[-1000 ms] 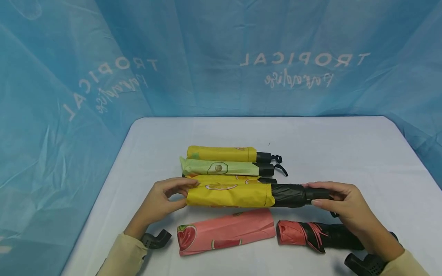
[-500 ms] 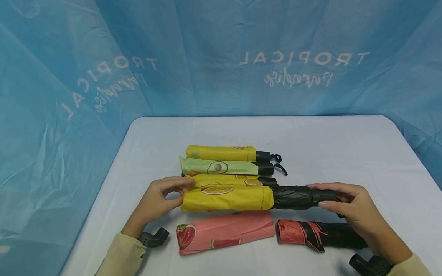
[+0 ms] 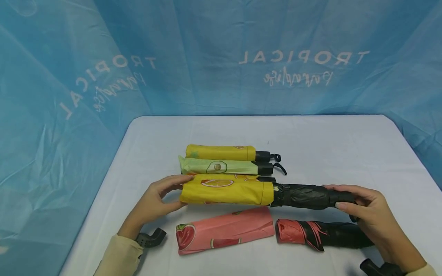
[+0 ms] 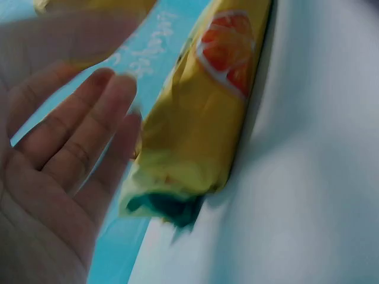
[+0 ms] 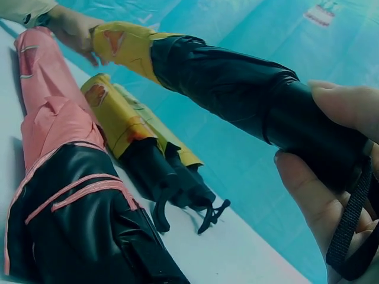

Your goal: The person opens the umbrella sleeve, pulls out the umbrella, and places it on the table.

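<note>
A black folded umbrella (image 3: 300, 194) sticks out of a yellow sleeve (image 3: 224, 191) printed with orange slices, held level above the table. My left hand (image 3: 157, 201) pinches the sleeve's left end between thumb and fingers. At the other end my right hand (image 3: 369, 207) grips the black handle (image 5: 314, 133), its strap hanging by the palm. Beneath and behind lie sleeved umbrellas: a yellow one (image 5: 118, 115) mostly covered in the head view, a green one (image 3: 200, 166) with an avocado print, and another yellow one (image 3: 221, 152).
Nearer me lies a flat pink sleeve (image 3: 224, 232) with watermelon prints. To its right is a black umbrella with pink trim (image 3: 317, 234), partly below my right forearm. A white-covered table (image 3: 328, 145) bears everything, with a blue curtain (image 3: 214, 57) behind.
My right hand has moved right with the handle, and more of the black umbrella shows outside the yellow sleeve. My left hand stays at the sleeve's end, shifting slightly left.
</note>
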`<state>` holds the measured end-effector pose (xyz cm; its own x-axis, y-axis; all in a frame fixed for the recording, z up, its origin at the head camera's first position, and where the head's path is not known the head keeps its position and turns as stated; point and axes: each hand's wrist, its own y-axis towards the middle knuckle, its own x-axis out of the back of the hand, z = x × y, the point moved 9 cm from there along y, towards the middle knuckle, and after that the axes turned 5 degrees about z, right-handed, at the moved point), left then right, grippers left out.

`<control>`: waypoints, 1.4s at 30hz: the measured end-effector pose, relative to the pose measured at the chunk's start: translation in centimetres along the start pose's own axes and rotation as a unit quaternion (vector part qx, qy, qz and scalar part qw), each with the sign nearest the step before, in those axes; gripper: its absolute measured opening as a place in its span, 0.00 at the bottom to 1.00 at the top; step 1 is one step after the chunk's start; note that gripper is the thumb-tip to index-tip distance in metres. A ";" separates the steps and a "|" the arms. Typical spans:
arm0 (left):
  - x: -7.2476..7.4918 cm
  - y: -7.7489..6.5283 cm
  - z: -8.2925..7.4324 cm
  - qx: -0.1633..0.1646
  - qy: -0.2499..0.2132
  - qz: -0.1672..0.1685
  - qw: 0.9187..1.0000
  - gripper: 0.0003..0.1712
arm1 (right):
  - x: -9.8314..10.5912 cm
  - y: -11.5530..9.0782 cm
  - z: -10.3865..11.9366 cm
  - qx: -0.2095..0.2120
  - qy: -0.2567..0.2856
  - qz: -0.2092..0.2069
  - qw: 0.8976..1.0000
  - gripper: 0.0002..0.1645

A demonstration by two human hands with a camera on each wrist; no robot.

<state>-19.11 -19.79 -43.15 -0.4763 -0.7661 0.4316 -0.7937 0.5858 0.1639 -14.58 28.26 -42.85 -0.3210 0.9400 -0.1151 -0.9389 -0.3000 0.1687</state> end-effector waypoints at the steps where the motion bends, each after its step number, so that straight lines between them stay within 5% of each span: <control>1: -0.3 0.1 -0.2 0.000 -0.009 0.006 1.000 0.46 | 0.2 -0.1 0.0 0.000 0.011 -0.006 1.000 0.27; 6: -1.9 1.5 -2.1 -0.028 -0.098 0.018 0.995 0.60 | 0.0 -0.1 -0.2 0.000 0.022 -0.009 1.000 0.28; 12: -2.6 2.3 -3.6 -0.068 -0.175 0.009 0.982 0.44 | -0.9 0.3 -0.3 0.009 0.032 0.017 0.999 0.28; 23: -1.8 1.6 -2.6 -0.062 -0.208 -0.015 0.976 0.30 | -0.7 0.1 -0.1 0.005 0.023 0.011 1.000 0.28; 36: -1.2 1.2 -1.8 -0.077 -0.224 -0.011 0.971 0.27 | 1.3 -1.4 0.4 -0.008 0.015 -0.020 1.000 0.28; 42: -0.7 0.5 -1.0 -0.052 -0.240 -0.027 0.969 0.27 | 2.8 -2.4 0.8 0.012 0.015 -0.032 0.999 0.29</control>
<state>-18.82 -18.68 -42.48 -0.5762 -0.8163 -0.0392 -0.7918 0.5458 0.2741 -13.15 31.71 -42.76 -0.2638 0.9519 -0.1556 -0.9548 -0.2347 0.1826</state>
